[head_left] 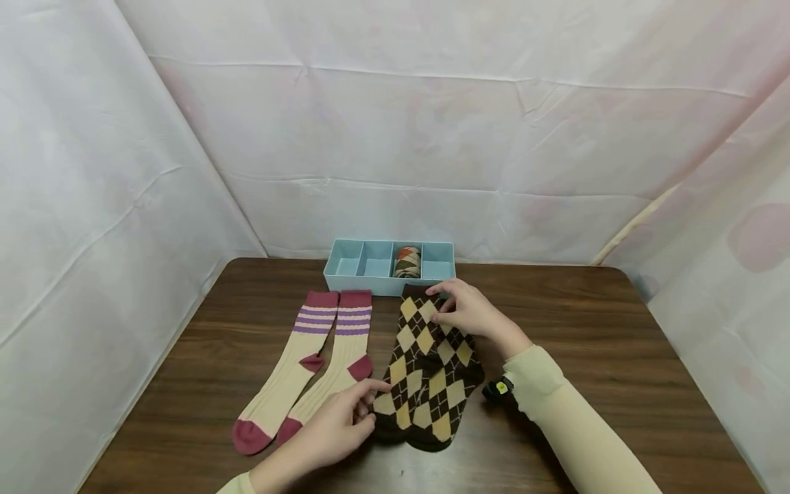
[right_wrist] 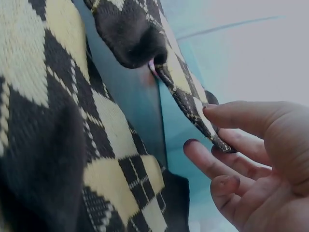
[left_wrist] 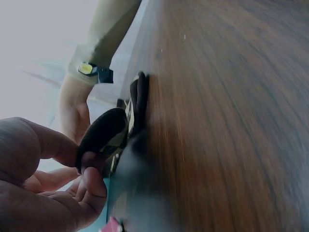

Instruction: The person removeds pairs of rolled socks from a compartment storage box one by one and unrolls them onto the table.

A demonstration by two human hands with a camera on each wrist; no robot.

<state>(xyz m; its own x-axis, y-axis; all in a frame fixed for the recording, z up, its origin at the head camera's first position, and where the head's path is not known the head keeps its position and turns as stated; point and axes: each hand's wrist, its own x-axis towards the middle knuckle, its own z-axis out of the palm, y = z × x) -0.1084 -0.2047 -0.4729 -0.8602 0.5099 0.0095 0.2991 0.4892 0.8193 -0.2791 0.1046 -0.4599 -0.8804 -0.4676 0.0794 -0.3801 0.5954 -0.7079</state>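
Two dark brown argyle socks with yellow and beige diamonds, the left sock [head_left: 405, 338] and the right sock [head_left: 455, 391], lie side by side, cuffs toward the box and overlapping along the middle. My left hand [head_left: 336, 425] pinches the dark toe end of the left sock; the left wrist view shows that dark fabric [left_wrist: 104, 130] raised between thumb and fingers. Up at the cuffs, my right hand [head_left: 472, 309] pinches the edge of a sock. In the right wrist view, the thumb lies above that cuff edge [right_wrist: 198, 108] and fingers beneath it, with the fabric slightly lifted.
A light blue box [head_left: 389, 283] with several compartments stands at the table's back edge. One compartment holds a rolled patterned sock [head_left: 407, 263]. Left of the argyle socks lies a cream pair [head_left: 336, 363] with maroon toes and purple stripes. White cloth [head_left: 395, 137] hangs around the wooden table [head_left: 592, 329].
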